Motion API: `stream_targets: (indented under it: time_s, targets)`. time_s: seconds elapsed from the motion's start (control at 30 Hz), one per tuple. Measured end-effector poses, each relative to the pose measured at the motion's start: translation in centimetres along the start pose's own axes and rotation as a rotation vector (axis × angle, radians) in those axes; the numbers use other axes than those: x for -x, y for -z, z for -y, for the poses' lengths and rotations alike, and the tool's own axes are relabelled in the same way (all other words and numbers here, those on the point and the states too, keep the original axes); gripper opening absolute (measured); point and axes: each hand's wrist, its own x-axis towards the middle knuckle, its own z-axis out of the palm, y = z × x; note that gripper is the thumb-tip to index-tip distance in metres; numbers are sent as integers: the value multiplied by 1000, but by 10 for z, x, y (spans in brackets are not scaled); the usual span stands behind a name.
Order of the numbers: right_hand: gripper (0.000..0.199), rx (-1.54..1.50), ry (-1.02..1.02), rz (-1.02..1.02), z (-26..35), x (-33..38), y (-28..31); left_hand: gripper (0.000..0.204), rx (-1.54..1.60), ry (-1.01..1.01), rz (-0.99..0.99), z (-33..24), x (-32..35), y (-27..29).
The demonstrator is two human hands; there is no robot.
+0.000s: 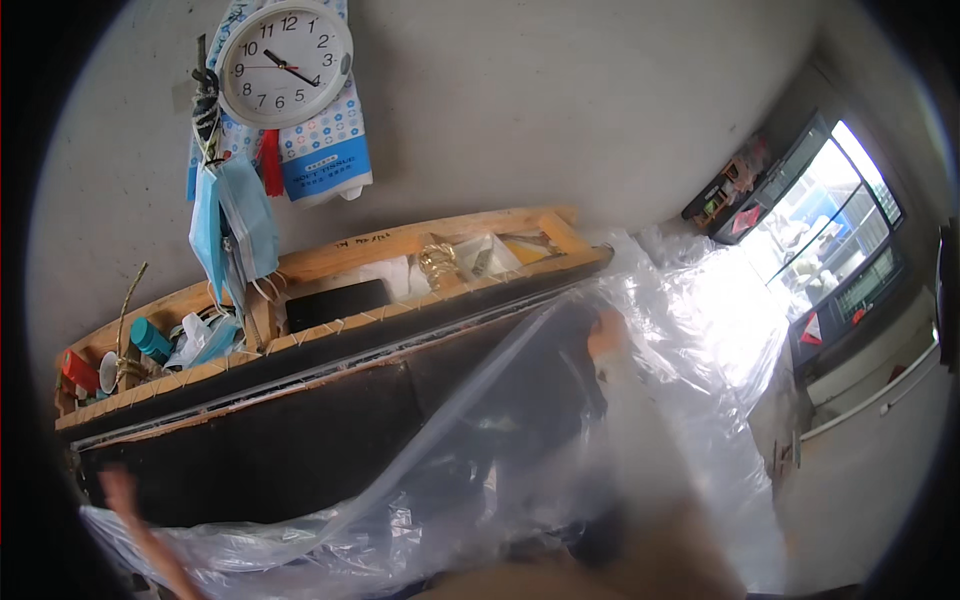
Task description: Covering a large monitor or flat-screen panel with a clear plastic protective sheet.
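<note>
A clear plastic sheet (440,500) covers the lower and right part of a dark flat panel (300,425). At the panel's left end, my left hand (118,490) is over the dark surface, just above the edge of the sheet. It is blurred, and its fingers do not show clearly. My right hand (606,335) reaches to the far right end of the panel, up against the plastic, with a pale sleeve behind it. Blur and the film hide whether its fingers grip the sheet.
Along the wall runs a wooden tray (340,262) holding a dark flat object (338,304), a teal cup (150,340) and a red container (80,370). Blue face masks (235,225) hang below a round clock (285,65). A bright window (835,215) stands far right.
</note>
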Motion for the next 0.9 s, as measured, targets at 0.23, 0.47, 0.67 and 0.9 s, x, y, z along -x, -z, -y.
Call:
stream_targets:
  time_s: [0.23,0.47,0.67,0.9]
  targets:
    - [25,-1597,-980,467,69,68,42,20,-846,-58,94,54,101,-8]
    - [39,-1758,-658,964,214,178,127,23,-1388,-96,-120,45,41,76]
    - [43,-1636,-426,875,185,177,126,34,62,-239,720,-214,66,-196]
    - [43,-1,390,-81,110,99,128,14,860,213,705,-202,120,-279]
